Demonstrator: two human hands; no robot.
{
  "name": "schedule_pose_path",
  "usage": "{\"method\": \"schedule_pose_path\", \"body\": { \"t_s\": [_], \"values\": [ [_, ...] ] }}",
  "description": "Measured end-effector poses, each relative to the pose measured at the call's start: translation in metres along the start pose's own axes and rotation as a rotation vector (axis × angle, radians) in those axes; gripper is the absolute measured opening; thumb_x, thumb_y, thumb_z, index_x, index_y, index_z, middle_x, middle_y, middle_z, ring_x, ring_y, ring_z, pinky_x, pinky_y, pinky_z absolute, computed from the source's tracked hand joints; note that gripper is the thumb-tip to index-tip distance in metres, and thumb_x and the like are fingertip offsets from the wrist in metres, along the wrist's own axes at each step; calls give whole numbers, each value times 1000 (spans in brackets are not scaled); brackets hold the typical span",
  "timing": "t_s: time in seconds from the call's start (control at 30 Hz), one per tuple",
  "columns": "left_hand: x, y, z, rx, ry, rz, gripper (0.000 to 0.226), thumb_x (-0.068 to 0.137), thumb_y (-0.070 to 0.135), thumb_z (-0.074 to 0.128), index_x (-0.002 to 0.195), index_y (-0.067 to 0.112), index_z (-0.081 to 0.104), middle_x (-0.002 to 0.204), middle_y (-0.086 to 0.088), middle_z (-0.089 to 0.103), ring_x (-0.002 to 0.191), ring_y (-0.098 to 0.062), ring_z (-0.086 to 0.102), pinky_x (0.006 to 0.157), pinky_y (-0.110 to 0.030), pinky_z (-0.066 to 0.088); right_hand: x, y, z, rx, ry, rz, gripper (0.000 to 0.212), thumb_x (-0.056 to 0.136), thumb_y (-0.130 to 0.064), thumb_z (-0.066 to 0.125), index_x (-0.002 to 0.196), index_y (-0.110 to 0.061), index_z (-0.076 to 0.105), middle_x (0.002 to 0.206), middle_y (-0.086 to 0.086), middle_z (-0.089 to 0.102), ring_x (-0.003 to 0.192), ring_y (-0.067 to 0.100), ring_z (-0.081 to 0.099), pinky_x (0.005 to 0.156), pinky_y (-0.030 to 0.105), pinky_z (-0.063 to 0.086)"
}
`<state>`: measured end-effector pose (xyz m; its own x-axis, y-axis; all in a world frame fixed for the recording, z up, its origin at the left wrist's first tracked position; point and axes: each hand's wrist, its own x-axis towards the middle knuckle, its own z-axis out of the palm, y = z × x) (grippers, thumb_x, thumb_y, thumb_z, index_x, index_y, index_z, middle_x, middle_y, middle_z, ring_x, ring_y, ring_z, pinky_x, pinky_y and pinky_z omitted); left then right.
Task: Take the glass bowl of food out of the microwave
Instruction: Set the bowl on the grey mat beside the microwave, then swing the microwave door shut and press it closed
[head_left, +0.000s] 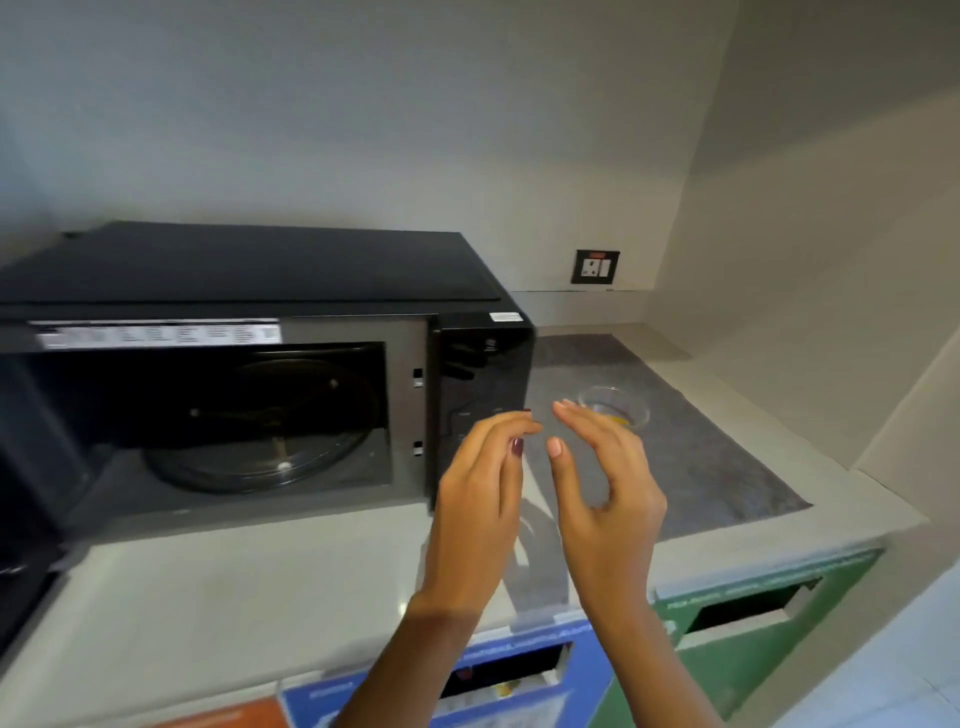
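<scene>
The black microwave (249, 291) stands on the counter with its door swung open to the left. Inside, only the glass turntable (260, 431) shows. A small glass bowl (615, 408) with something yellow in it rests on the grey mat to the right of the microwave. My left hand (480, 499) and my right hand (605, 499) hover side by side in front of the control panel, fingers apart and holding nothing. The right hand's fingertips lie just in front of the bowl and hide part of its near edge.
A grey mat (701, 441) covers the right part of the pale counter (234, 597). A wall socket (596, 266) sits behind it. Below the counter edge are blue (587, 675) and green (753, 654) bin fronts with slots. The open door (26, 545) juts out at the left.
</scene>
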<state>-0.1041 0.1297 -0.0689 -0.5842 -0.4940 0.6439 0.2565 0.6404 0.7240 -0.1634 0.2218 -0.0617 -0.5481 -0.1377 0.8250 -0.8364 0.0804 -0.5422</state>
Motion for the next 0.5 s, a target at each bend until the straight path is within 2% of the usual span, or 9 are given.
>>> {"method": "schedule_pose_path", "body": {
  "t_s": [0.1,0.3,0.4,0.5],
  "values": [
    [-20,11,-39,8,50,-56,30,98,9,42,123,19,56,127,5,59,120,-7,55,102,-35,49,-14,-40,15,110,-57,-13,27,89,-10,64,115,-13,66,118,-2,67,115,9,59,98,17,44],
    [-53,35,-118,188,206,-56,29,99,22,42,124,31,53,129,15,56,121,-1,52,100,-24,48,-42,-116,50,273,-174,-49,30,89,-9,63,119,-8,64,123,2,66,119,8,56,100,20,46],
    [-67,50,-163,317,296,-91,33,99,25,38,129,29,52,135,16,53,129,-3,44,106,-32,44,-57,-153,70,351,-222,-89,32,89,-7,63,122,-9,63,126,1,64,122,8,54,102,24,45],
    [-82,69,-205,399,324,-126,39,98,31,41,138,32,41,146,18,40,139,0,30,114,-36,35,-72,-190,89,447,-283,-122,35,89,-4,61,124,-8,61,128,2,63,124,10,53,104,30,46]
  ]
}}
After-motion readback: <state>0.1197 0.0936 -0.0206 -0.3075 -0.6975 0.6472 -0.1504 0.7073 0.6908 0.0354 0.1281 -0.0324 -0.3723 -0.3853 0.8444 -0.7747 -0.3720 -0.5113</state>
